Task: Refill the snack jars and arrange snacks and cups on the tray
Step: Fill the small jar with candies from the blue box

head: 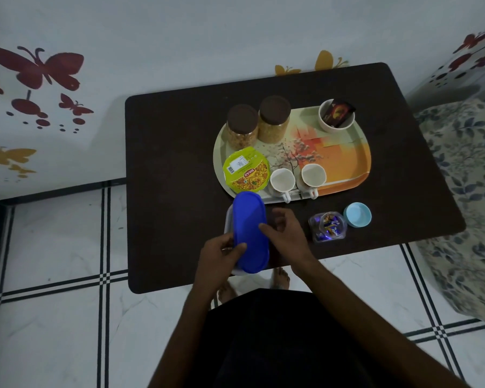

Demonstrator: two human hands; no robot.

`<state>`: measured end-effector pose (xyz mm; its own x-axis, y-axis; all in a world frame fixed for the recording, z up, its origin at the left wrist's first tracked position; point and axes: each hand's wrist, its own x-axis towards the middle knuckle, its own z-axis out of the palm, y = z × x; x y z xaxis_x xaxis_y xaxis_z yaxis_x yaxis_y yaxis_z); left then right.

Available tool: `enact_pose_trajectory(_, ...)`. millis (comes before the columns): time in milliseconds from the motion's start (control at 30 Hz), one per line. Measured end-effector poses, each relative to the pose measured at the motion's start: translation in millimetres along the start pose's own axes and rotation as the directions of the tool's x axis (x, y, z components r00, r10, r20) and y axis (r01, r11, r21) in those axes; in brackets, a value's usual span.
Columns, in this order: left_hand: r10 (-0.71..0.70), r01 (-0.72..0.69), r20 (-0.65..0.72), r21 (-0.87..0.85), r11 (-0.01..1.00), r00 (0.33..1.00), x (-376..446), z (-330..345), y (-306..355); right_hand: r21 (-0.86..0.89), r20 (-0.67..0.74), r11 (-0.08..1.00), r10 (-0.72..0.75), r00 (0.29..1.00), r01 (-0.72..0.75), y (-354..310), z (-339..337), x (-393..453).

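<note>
Blue plastic, smooth and oblong, is the lid (249, 233) of a clear container (229, 219) at the near edge of the dark table (174, 169). The left hand (221, 252) grips the near left end of that container, thumb lying across the lid. The right hand (284, 233) sits just right of it, fingers loosely curled and one fingertip touching the lid's edge; it holds nothing. The lid hides whatever the container holds, and its clear wall shows only as a pale sliver on the left.

Right of the right hand lies a small clear jar (327, 226), mouth open, with shiny blue-wrapped sweets inside; their wrappers are too small to read. Just beyond it on the right rests a round pale-blue cap (357, 215), apart from the jar.

Beyond both hands stands a rounded tray (347, 163), glossy, printed with a tree on orange and cream. At its near edge, touching the container's far end, sits a round foil-lidded snack cup (246, 173), yellow-green. Two white cups (282, 180) (313, 175) stand to its right, handles pointing towards the person.

Farther back on the left of the tray are two clear jars (242, 127) (273, 120) with flat brown lids, both filled with grainy golden snack. At the far right corner a white bowl (337, 116) holds a dark packet (338, 112) standing tilted; its print is unreadable.
</note>
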<state>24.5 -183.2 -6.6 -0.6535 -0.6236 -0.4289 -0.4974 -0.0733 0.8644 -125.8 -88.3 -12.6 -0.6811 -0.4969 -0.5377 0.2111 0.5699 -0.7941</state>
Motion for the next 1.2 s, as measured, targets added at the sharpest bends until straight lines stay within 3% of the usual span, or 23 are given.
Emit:
enact_pose_trajectory(67,-0.024,0.024,0.002,-0.036,0.999,1.0,-0.6,-2.9,-6.2,-0.017,0.077,0.996,0.085,0.993,-0.084,7.6,1.2,2.8)
enact_pose_trajectory(167,-0.016,0.016,-0.002,-0.002,1.0,1.0,2.1,-0.9,-13.1,-0.013,0.112,0.996,0.093,0.989,-0.093,11.9,5.1,2.7)
enact_pose_trajectory(300,-0.005,0.026,-0.1,0.212,0.977,0.995,10.2,0.4,-29.8,-0.052,0.091,0.997,0.055,0.994,-0.05,12.8,6.3,6.4)
enact_pose_trajectory(400,0.087,-0.043,-0.107,0.356,0.934,0.99,11.8,-5.8,-42.6,-0.077,0.084,0.996,0.044,0.996,-0.037,16.8,7.0,6.2)
enact_pose_trajectory(600,0.067,0.001,-0.172,0.37,0.929,0.983,14.1,-4.3,-38.8,-0.143,0.056,0.99,0.002,0.998,0.006,20.1,12.7,5.3)
enact_pose_trajectory(867,0.045,0.007,-0.129,0.379,0.925,0.991,15.0,-6.0,-42.5,-0.209,0.086,0.978,0.0,0.996,0.018,21.7,11.5,6.0)
enact_pose_trajectory(1200,-0.002,0.033,-0.106,0.299,0.954,0.994,12.7,-7.6,-48.7,-0.332,0.119,0.933,-0.104,0.987,0.139,15.9,13.2,6.0)
